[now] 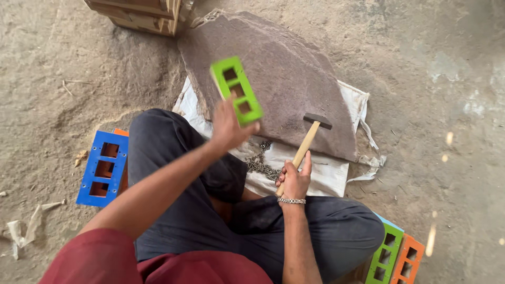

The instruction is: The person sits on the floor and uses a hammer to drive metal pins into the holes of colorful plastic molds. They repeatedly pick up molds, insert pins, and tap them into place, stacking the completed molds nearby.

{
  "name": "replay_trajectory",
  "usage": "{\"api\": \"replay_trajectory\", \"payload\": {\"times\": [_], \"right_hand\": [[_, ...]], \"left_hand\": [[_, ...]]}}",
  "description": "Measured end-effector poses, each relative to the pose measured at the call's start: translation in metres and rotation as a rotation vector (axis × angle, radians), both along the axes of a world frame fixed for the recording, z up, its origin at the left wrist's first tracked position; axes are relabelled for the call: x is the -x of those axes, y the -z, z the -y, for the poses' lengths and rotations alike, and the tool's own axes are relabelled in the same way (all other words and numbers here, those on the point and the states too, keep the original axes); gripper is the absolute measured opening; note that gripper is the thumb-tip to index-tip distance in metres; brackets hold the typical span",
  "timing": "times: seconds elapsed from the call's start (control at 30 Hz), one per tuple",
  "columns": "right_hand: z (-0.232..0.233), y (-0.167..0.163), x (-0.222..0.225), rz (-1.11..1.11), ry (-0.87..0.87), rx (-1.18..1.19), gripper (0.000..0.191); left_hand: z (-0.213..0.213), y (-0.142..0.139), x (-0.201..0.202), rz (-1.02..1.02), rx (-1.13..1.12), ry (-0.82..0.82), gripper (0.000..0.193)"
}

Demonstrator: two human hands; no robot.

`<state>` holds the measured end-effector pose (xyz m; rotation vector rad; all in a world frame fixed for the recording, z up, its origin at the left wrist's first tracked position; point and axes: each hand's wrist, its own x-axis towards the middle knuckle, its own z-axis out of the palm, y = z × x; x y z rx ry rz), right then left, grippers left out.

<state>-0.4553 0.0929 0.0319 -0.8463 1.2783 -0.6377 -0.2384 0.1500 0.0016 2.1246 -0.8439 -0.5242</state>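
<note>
**A:** Green frame [236, 90], plastic, three square cut-outs in a row. Where is it?

**B:** Off the ground, tilted, in front of the flat stone slab [284, 73]. Left hand [227, 128] grips its lower end, fingers wrapped around the edge. Slightly blurred.

**A:** Other hand?

**B:** Right hand [294, 181] clenched on the wooden handle of a hammer [307, 144]. Dark metal head rests on the slab's near edge; handle slopes back toward the person. Metal bracelet [291, 201] on that wrist.

**A:** Frame touching the hammer?

**B:** No. Apart, frame to the left of the head.

**A:** Under the slab?

**B:** White woven sack [326, 173] spread on the floor, slab lying on it. Small pile of nails [259, 162] on the sack, between the two hands, just beside the slab's edge.

**A:** Person's position?

**B:** Sitting on the ground, legs folded, dark trousers [173, 158], red shirt [158, 263].

**A:** More frames around?

**B:** Blue frame [103, 168] on the floor by the left knee, same three-hole pattern, an orange one under it with only an edge showing. By the right knee: second green frame [385, 255] and an orange frame [407, 260] side by side, something light blue behind them, mostly hidden.

**A:** Anything else?

**B:** Stacked wooden pieces [142, 16] at the top edge, beyond the slab. Dusty concrete floor [447, 105], torn scrap [23, 229] at far left.
</note>
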Motion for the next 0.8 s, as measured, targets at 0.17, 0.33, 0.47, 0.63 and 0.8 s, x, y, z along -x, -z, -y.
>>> {"api": "replay_trajectory", "payload": {"times": [0.17, 0.33, 0.47, 0.63, 0.8], "right_hand": [[0.002, 0.001, -0.001, -0.006, 0.007, -0.025, 0.082], [0.002, -0.002, 0.002, 0.008, 0.005, -0.042, 0.081], [0.002, -0.002, 0.002, -0.009, 0.011, -0.031, 0.081], [0.002, -0.003, 0.001, -0.004, -0.003, -0.009, 0.083], [0.001, -0.005, 0.000, -0.041, -0.017, 0.005, 0.084]], "left_hand": [[-0.001, 0.010, 0.000, 0.511, -0.204, 0.359, 0.107], [0.054, -0.012, -0.053, 0.665, -0.270, 0.713, 0.118], [0.073, -0.020, -0.061, 0.445, -0.546, 0.759, 0.079], [0.065, -0.013, -0.031, 0.549, -0.392, 0.453, 0.076], [0.048, -0.036, -0.028, 0.482, -0.442, 0.545, 0.080]]}}
